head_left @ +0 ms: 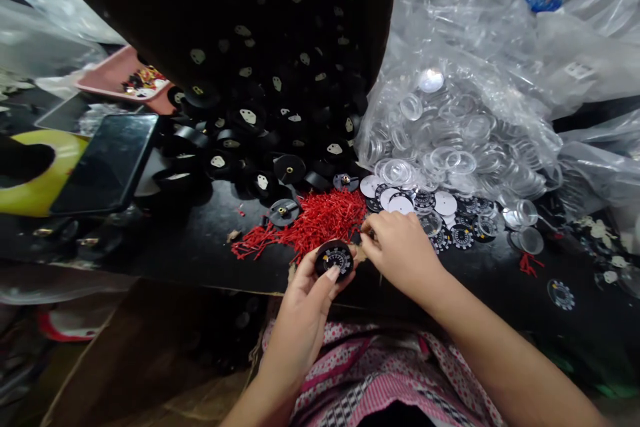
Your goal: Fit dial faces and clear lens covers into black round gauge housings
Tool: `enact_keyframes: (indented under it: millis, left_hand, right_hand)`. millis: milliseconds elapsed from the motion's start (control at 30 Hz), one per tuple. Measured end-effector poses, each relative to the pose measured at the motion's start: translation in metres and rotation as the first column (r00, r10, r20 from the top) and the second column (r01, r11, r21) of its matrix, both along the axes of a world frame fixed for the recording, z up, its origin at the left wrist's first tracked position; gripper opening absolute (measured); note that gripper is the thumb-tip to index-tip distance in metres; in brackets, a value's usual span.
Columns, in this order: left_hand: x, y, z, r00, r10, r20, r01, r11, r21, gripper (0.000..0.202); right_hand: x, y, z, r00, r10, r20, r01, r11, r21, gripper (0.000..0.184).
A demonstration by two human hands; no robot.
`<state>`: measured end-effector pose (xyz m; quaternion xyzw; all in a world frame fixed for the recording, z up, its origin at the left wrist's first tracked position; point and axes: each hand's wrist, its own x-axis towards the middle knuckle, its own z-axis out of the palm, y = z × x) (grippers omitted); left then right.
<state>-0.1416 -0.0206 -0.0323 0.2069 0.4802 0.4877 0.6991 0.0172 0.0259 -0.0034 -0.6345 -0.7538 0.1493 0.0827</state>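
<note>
My left hand (pixel 311 293) holds a small round black gauge (pixel 334 260), its dial facing up and my thumb pressed on the face. Just to the right, my right hand (pixel 400 250) is closed with the fingertips pinched together; whatever is between them is too small to make out. Both hands are close to a heap of thin red pointers (pixel 325 217) at the table's front. Beyond my right hand lie several printed dial discs (pixel 461 235), some black with markings, some showing white backs (pixel 445 203).
Black round housings (pixel 290 169) spill from a large dark container behind the pointers. A plastic bag of clear round covers (pixel 460 153) is at right. On the left are a phone (pixel 107 163), a yellow tape roll (pixel 30 197) and a pink tray (pixel 107 77).
</note>
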Motion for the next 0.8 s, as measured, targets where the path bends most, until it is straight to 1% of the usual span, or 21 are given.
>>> enact_keyframes:
  millis: [33,67,167,200,233,267,333,367,433,500,567,633,700,800]
  left_hand:
    - [0.000,0.001,0.001,0.999,0.035,0.031,-0.035,0.999,-0.012,0.023]
    - [0.001,0.002,0.002,0.997,0.056,0.061,-0.054,0.998,-0.023,0.023]
    - [0.004,0.004,0.004,0.988,0.067,0.136,-0.061,0.997,-0.052,0.025]
    - [0.005,0.006,0.005,0.985,0.064,0.159,-0.055,0.997,-0.061,0.026]
    - [0.006,0.007,0.006,0.981,0.052,0.187,-0.038,0.996,-0.075,0.026]
    - [0.008,0.009,0.006,0.975,0.030,0.222,-0.010,0.996,-0.093,0.025]
    - [0.012,0.012,0.007,0.953,-0.028,0.302,0.070,0.989,-0.128,0.023]
    - [0.015,0.013,0.007,0.941,-0.052,0.335,0.103,0.985,-0.136,0.021]
    - [0.020,0.015,0.007,0.930,-0.071,0.361,0.121,0.985,-0.120,0.018]
    - [0.027,0.015,0.005,0.944,-0.068,0.323,0.095,0.993,-0.070,0.017]
    - [0.032,0.010,0.002,0.966,-0.069,0.248,0.076,0.997,-0.017,0.019]
    - [0.036,0.004,-0.002,0.985,-0.070,0.160,0.067,0.997,0.028,0.025]
    - [0.036,-0.003,-0.006,0.994,-0.079,0.075,0.074,0.995,0.069,0.033]
    - [0.033,-0.006,-0.006,0.992,-0.123,-0.009,0.123,0.984,0.127,0.035]
  right_hand:
    - [-0.005,0.006,-0.002,0.996,0.009,0.085,-0.010,1.000,0.008,0.014]
    - [-0.009,0.010,-0.003,0.991,0.013,0.132,-0.014,1.000,0.011,0.014]
    - [-0.012,0.012,-0.005,0.987,0.010,0.161,-0.011,1.000,0.007,0.014]
    - [-0.009,0.010,-0.005,0.993,0.007,0.120,-0.007,1.000,-0.001,0.013]
    - [-0.006,0.007,-0.004,0.999,0.005,0.039,-0.005,1.000,-0.011,0.012]
    - [-0.001,0.002,-0.004,0.997,0.003,-0.076,-0.004,1.000,-0.018,0.010]
    - [0.008,-0.007,-0.001,0.945,0.005,-0.326,-0.007,1.000,-0.004,0.006]
    - [0.012,-0.013,0.001,0.912,0.013,-0.410,-0.008,1.000,0.015,0.005]
    - [0.019,-0.022,0.004,0.888,0.023,-0.459,0.004,0.998,0.058,0.005]
    - [0.024,-0.029,0.006,0.884,-0.017,-0.467,0.046,0.998,0.050,0.006]
    - [0.027,-0.035,0.008,0.864,-0.093,-0.494,0.090,0.995,-0.030,0.006]
    - [0.029,-0.038,0.009,0.849,-0.159,-0.503,0.119,0.987,-0.111,0.012]
    - [0.029,-0.039,0.010,0.852,-0.177,-0.492,0.125,0.983,-0.137,0.016]
    - [0.030,-0.040,0.013,0.857,-0.161,-0.490,0.121,0.986,-0.112,0.014]
